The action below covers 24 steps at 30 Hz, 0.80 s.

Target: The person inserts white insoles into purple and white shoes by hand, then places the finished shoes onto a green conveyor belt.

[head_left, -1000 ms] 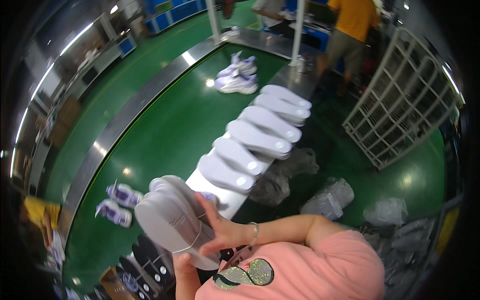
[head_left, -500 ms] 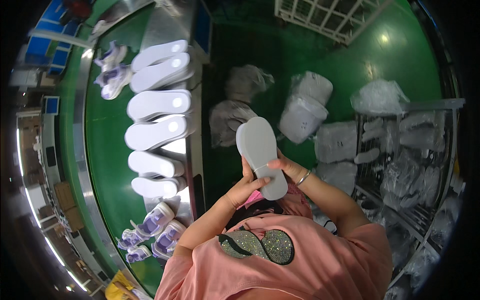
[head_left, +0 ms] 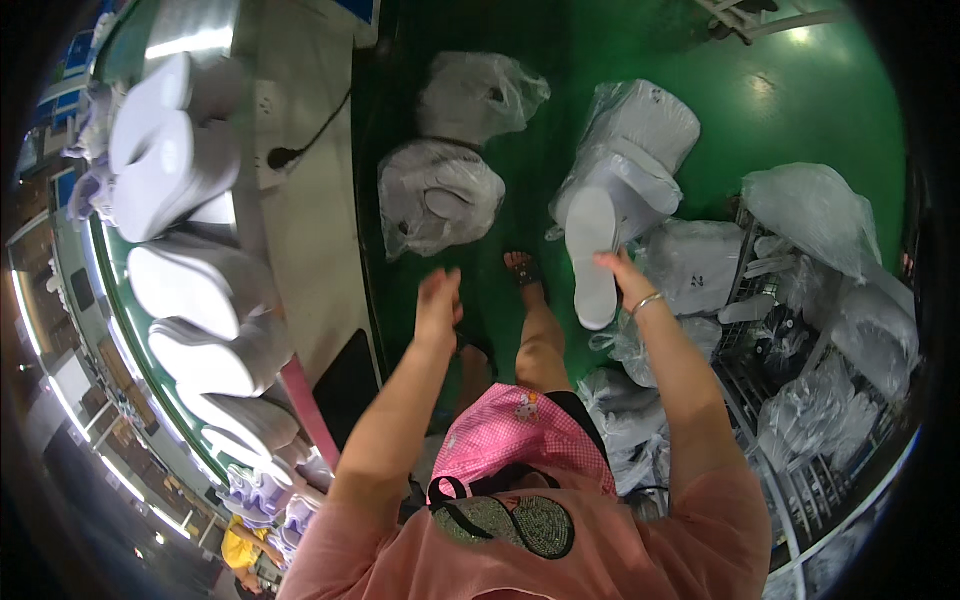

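A long white shoe sole (head_left: 592, 262) is gripped near its middle by my right hand (head_left: 626, 276), which wears a bracelet. It is held upright in front of several plastic-bagged bundles; whether a second sole lies behind it I cannot tell. My left hand (head_left: 438, 303) is off the sole, raised over the floor between the bench and my legs. Its fingers look loosely bent and somewhat blurred, with nothing seen in them. Closest to that hand is a clear bag of grey-white soles (head_left: 440, 198) on the green floor.
Stacks of white soles (head_left: 190, 285) line the bench (head_left: 310, 220) on my left, with purple-white shoes (head_left: 255, 495) near its close end. A black plug and cord (head_left: 285, 157) hang on the bench side. At right, a wire rack (head_left: 800, 490) carries bagged soles (head_left: 815, 215).
My left hand has let go of the sole and moved left. The right hand has carried it to the right, toward the bagged bundles. The view has shifted toward the floor and my legs.
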Tool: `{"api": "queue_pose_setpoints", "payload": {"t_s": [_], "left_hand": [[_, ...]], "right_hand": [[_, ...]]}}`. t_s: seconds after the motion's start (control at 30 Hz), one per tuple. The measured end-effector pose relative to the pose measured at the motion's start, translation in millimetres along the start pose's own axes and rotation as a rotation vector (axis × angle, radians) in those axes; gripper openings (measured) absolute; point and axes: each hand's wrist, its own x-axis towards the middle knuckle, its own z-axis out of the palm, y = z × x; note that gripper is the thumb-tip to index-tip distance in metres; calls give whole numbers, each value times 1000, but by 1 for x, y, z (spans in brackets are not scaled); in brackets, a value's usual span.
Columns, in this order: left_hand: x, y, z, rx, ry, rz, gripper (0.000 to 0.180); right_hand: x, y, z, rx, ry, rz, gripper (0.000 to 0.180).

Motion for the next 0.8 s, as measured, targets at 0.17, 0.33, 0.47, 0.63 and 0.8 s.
{"api": "queue_pose_setpoints", "payload": {"t_s": [0.17,0.33,0.47,0.63,0.8], "left_hand": [[149,85,89,182,231,638,69],[232,172,156,773,489,942,87],[288,180,174,1162,214,971,77],[295,113,141,1307,101,1235,20],[280,55,92,295,44,616,28]], "right_hand": [[66,-37,-10,-123,-62,-170,86],[112,-83,-17,-322,3,-299,94],[190,-110,-38,-663,122,-486,99],[236,-151,3,-1276,229,-558,102],[257,-156,95,-1890,18,-376,101]]}}
